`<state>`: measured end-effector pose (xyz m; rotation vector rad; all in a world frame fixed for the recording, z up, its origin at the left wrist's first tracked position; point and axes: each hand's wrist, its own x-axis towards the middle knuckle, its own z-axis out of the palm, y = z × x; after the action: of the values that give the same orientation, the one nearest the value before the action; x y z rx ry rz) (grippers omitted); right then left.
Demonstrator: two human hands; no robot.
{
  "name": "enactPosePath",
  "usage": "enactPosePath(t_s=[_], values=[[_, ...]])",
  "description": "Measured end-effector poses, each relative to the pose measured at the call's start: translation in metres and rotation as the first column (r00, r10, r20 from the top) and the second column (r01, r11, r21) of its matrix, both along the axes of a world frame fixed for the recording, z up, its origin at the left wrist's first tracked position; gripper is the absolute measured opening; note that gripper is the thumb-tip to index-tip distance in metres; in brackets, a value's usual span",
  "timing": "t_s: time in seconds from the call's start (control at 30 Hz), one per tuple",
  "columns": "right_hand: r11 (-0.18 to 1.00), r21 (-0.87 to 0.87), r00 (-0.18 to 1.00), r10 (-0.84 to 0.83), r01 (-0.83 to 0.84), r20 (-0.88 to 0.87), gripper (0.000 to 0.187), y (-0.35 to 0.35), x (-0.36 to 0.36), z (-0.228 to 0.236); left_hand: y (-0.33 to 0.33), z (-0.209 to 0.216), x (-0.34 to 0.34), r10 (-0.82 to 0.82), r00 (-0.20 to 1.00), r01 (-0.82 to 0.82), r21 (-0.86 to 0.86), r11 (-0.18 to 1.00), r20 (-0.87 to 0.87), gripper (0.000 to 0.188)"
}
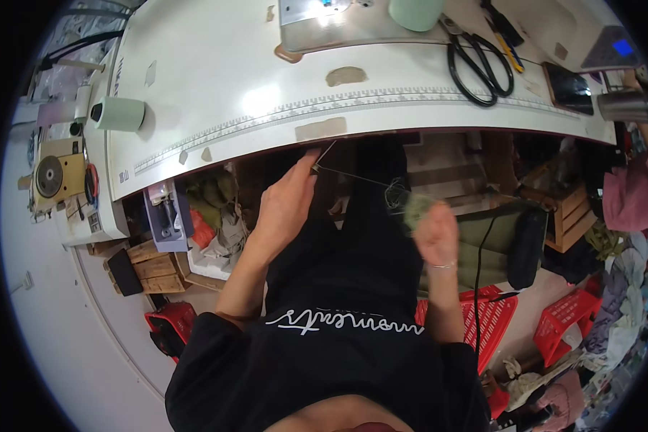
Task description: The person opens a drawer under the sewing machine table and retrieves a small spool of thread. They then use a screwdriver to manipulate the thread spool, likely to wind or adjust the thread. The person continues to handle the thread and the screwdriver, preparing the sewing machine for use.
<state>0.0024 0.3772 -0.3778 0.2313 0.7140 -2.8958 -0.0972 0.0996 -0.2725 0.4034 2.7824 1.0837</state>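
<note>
Just below the table's front edge, my left hand [289, 200] is closed with its fingers together. A thin, bright, metal-looking piece [326, 153] sticks out at its fingertips; its kind is not clear. From there a thin thread [356, 177] runs across above my lap to my right hand [437, 234]. That hand is closed and somewhat blurred. A tangle of green thread [416, 210] is gripped in it, with loose loops [395, 194] hanging on its left side.
The white table [216, 57] carries a printed ruler strip. On it are black-handled scissors [480, 68], a pale green thread cone [119, 114], a phone [567, 88] and a metal machine plate [367, 30]. Green fabric [461, 241] and a red basket [497, 320] lie at my right.
</note>
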Motion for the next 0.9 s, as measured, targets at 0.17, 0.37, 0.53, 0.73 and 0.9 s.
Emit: enactPosePath(t_s=[0.17, 0.37, 0.53, 0.73, 0.9], values=[[0.798, -0.242, 0.797, -0.420, 0.552, 0.435, 0.031, 0.062, 0.005, -0.045, -0.003, 0.004, 0.000, 0.022, 0.998, -0.021, -0.015, 1.000, 0.052, 0.039], [0.851, 0.396, 0.917, -0.396, 0.344, 0.054, 0.051, 0.026, -0.052, -0.036, -0.005, -0.001, 0.006, 0.012, 0.998, -0.011, -0.017, 1.000, 0.069, 0.040], [0.633, 0.698, 0.884, 0.467, -0.333, -0.002, 0.044, -0.079, -0.080, 0.042, 0.007, 0.002, 0.011, -0.037, 0.989, 0.044, -0.044, 0.998, 0.144, 0.042], [0.876, 0.387, 0.956, 0.234, -0.287, 0.179, 0.018, -0.043, -0.057, 0.009, -0.026, -0.007, 0.005, 0.070, 0.997, -0.070, -0.015, 0.997, 0.010, 0.040], [0.965, 0.122, 0.965, -0.243, 0.231, 0.096, 0.019, 0.109, -0.019, -0.059, -0.040, -0.011, 0.006, 0.122, 0.992, -0.120, -0.046, 0.992, 0.035, 0.040]])
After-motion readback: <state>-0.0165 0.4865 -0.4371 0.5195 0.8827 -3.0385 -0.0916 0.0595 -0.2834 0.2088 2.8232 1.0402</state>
